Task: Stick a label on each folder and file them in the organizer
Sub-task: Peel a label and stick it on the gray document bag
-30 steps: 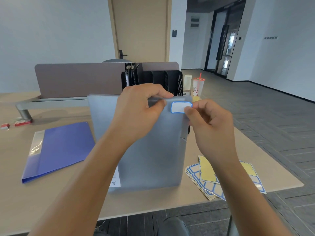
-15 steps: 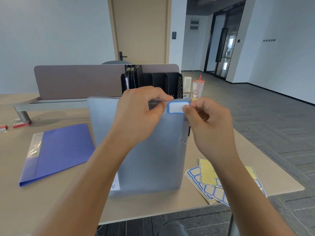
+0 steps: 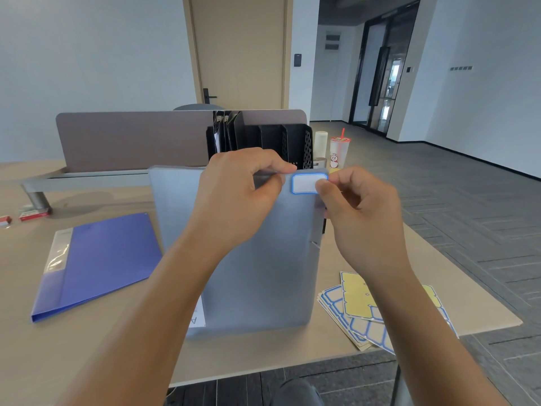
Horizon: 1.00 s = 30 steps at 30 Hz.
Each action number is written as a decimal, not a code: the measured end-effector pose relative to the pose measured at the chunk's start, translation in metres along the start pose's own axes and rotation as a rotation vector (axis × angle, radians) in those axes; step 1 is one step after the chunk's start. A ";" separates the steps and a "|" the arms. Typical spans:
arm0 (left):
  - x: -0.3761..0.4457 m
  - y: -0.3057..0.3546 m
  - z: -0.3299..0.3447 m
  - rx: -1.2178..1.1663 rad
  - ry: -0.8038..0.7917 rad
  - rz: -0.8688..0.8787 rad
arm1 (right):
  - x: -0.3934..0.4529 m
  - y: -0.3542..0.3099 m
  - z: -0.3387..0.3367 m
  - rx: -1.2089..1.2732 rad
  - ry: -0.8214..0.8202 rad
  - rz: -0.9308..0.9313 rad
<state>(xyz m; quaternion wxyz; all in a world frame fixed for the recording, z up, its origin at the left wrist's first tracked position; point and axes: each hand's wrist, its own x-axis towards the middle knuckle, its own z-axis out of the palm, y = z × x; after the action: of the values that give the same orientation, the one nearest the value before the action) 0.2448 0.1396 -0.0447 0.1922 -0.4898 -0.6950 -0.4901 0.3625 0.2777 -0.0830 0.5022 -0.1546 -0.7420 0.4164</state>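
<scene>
A grey folder [image 3: 263, 282] stands upright on the desk in front of me. My left hand [image 3: 234, 197] grips its top edge, fingers curled over the rim. A white label with a blue border [image 3: 304, 184] lies on the folder's top right corner. My right hand [image 3: 357, 212] holds the folder's right edge with its thumb pressing on the label's right end. A blue folder [image 3: 99, 262] lies flat on the desk to the left. The black file organizer [image 3: 295, 142] stands behind the grey folder, with several dark folders in its left slots.
Label sheets [image 3: 360, 312], blue-bordered and yellow, lie at the desk's right front corner. A drink cup with a red straw [image 3: 338, 153] stands right of the organizer. A grey divider panel [image 3: 131, 139] runs along the back. Small red-and-white boxes [image 3: 32, 213] sit far left.
The label has gone from being held at the folder's corner to lying flatter on it under my right thumb. Both hands have barely shifted.
</scene>
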 end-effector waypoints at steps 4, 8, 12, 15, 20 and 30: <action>-0.001 0.000 0.000 0.011 -0.001 0.008 | 0.001 -0.001 0.000 0.001 0.001 0.006; -0.001 -0.001 0.000 0.019 0.000 0.024 | 0.000 -0.002 0.000 0.006 0.006 0.014; -0.002 -0.001 0.001 0.019 0.003 0.031 | -0.002 -0.004 0.002 -0.001 0.026 0.018; -0.003 -0.002 0.001 0.006 0.007 0.024 | -0.003 -0.005 0.004 -0.007 0.046 0.027; -0.003 -0.002 0.000 0.009 0.008 0.020 | -0.004 -0.007 0.005 -0.006 0.055 0.038; -0.001 -0.002 0.002 0.040 0.013 0.010 | -0.008 -0.010 0.002 0.027 0.027 0.027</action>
<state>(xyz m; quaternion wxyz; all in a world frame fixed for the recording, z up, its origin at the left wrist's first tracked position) 0.2439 0.1406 -0.0468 0.2091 -0.4863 -0.7007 -0.4784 0.3659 0.2652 -0.0803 0.5088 -0.1633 -0.7271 0.4311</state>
